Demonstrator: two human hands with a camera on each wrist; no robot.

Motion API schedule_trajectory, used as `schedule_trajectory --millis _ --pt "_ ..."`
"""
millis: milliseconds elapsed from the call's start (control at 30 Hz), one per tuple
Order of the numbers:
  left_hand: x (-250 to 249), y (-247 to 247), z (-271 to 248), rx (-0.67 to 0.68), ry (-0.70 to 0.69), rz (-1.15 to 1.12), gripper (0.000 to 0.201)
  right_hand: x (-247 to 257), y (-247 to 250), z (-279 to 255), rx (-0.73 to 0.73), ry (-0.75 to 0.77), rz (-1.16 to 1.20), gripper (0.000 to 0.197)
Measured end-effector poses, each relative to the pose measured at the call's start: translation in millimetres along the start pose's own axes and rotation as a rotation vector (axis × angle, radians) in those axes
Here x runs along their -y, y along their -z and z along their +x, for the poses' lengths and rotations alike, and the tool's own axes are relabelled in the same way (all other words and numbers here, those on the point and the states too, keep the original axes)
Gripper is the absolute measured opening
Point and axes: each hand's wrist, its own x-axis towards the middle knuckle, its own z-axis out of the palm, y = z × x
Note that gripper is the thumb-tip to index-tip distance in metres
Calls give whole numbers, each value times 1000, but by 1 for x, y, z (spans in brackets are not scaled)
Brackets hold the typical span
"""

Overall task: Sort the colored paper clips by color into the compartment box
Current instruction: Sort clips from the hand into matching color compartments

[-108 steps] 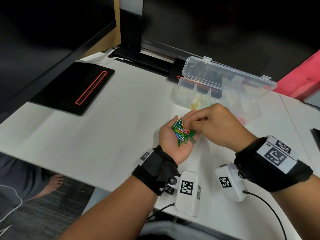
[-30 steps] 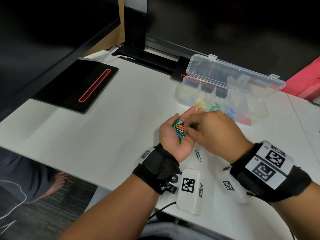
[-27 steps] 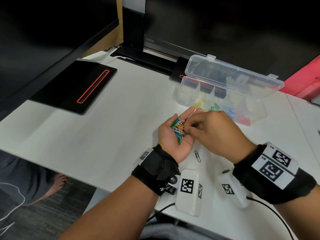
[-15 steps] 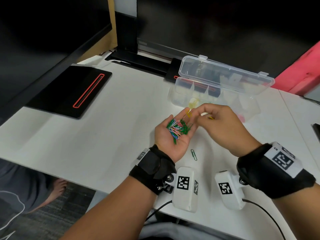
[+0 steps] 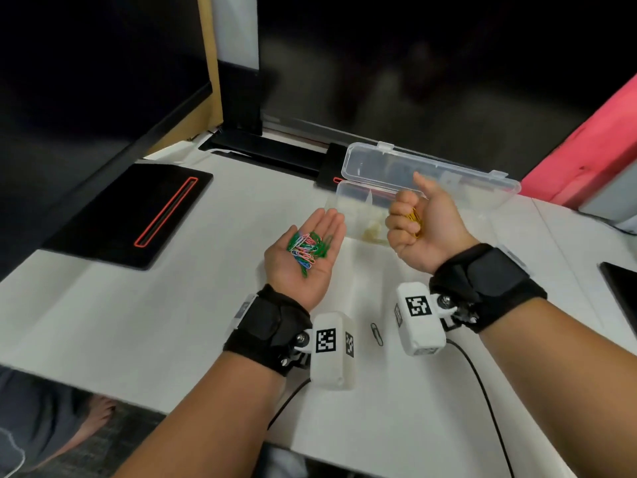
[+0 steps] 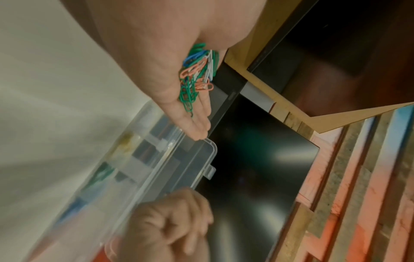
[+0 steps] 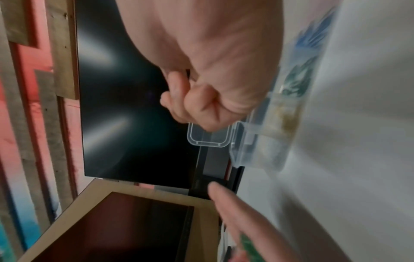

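Observation:
My left hand [image 5: 305, 251] lies palm up with straight fingers over the white table, carrying a heap of coloured paper clips [image 5: 307, 248], mostly green with pink, blue and white; the heap [image 6: 197, 74] shows in the left wrist view too. My right hand [image 5: 418, 224] is turned palm up in a fist, its fingers curled round yellow paper clips [image 5: 414, 219], in front of the clear compartment box [image 5: 355, 201]. The box stands with its lid [image 5: 431, 170] raised; yellow clips [image 5: 370, 232] lie in its left compartment. The other compartments are hidden behind my right hand.
One green clip [image 5: 376, 333] lies loose on the table between my wrists. A black pad with a red slot [image 5: 138, 212] sits at the left. A monitor stand base [image 5: 269, 150] is behind the box. A dark object [image 5: 624, 298] lies at the right edge.
My right hand left the heap, took yellow clips, moved right towards the box and turned palm up into a fist. A green clip dropped onto the table earlier.

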Motion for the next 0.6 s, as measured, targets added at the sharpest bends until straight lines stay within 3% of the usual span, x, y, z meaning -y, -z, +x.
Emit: schedule_trajectory --millis 67,233,333,433,600 --pt "-4 3 4 -23 1 6 43 9 -13 15 -21 18 -76 56" --pt "-11 6 10 -34 -6 10 44 19 -36 48 -153 296 -400 50" --pt "-12 7 12 -38 -11 4 43 14 -32 68 -269 408 -433 45" --pt "-12 6 11 -35 -4 15 43 7 -20 81 -324 465 -489 54" --pt "-12 6 12 -42 -12 18 43 3 -12 90 -341 523 -509 59"
